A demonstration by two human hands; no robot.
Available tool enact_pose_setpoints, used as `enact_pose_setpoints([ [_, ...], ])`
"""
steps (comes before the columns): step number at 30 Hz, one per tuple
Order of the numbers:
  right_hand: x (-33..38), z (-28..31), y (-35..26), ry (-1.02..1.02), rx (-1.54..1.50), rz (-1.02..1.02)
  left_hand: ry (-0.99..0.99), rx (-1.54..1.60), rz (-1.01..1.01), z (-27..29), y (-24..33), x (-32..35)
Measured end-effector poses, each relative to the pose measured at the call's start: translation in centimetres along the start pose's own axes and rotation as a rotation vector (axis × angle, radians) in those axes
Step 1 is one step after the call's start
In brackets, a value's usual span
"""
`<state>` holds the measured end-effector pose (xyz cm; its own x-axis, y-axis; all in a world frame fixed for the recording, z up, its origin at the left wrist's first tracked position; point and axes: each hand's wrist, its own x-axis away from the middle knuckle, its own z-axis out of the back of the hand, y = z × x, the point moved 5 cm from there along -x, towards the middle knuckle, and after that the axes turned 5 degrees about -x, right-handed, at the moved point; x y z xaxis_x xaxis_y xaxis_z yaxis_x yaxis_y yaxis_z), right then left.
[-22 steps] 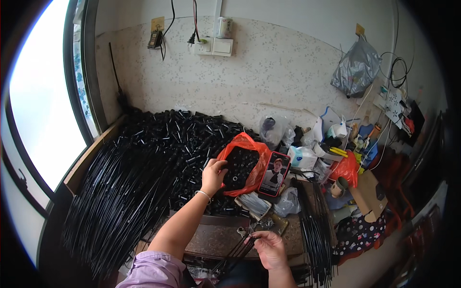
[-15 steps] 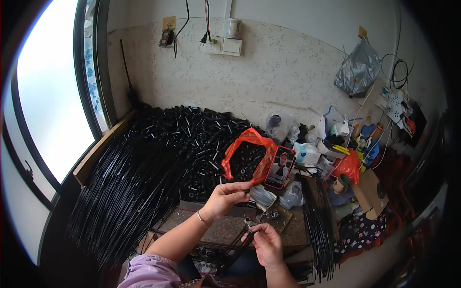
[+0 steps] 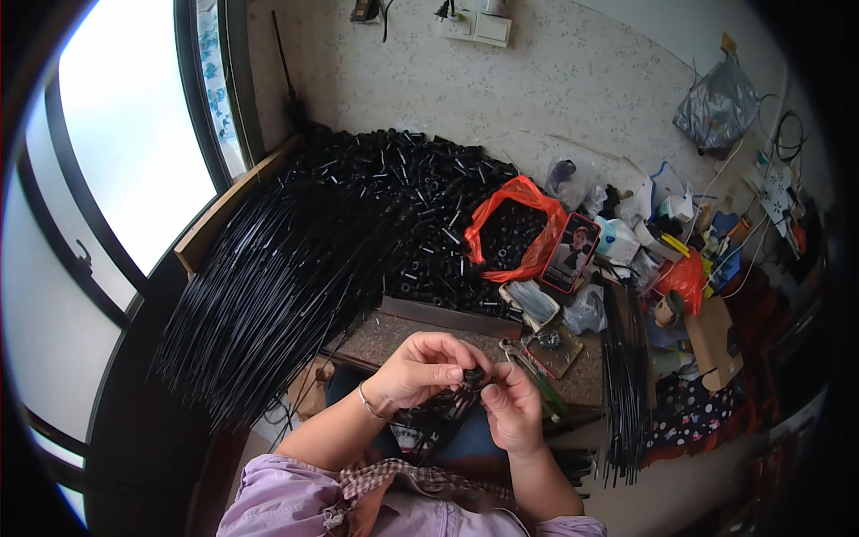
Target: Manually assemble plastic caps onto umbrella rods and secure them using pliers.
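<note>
Over the lap: left hand [image 3: 420,367], back from the orange bag [image 3: 514,228], now meets right hand [image 3: 512,407]; both pinch a black cap [image 3: 472,377] onto the wires [image 3: 438,416].

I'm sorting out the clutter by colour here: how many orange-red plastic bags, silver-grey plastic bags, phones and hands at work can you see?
Orange-red plastic bags: 2, the large one holding small black parts and a smaller one to the right
Silver-grey bag against the wall: 1
Phone: 1
Hands: 2, left hand and right hand, meeting on a small black part
Total: 6
</note>
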<state>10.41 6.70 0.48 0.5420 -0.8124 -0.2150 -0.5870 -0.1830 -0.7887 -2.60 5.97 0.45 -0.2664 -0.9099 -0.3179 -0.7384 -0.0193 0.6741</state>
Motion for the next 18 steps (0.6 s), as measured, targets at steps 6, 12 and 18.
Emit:
enact_pose_setpoints([
  [6,0.5,-1.5,-0.2,-0.082,0.029,0.071,0.004,-0.081,-0.043,-1.9,1.4,0.5],
  [12,-0.2,-0.7,0.4,-0.042,0.02,0.077,-0.063,-0.264,-0.064,-1.2,2.4,0.0],
  [18,0.1,-0.7,-0.8,-0.059,0.105,0.125,-0.114,-0.55,-0.143,-1.9,3.2,-0.5],
])
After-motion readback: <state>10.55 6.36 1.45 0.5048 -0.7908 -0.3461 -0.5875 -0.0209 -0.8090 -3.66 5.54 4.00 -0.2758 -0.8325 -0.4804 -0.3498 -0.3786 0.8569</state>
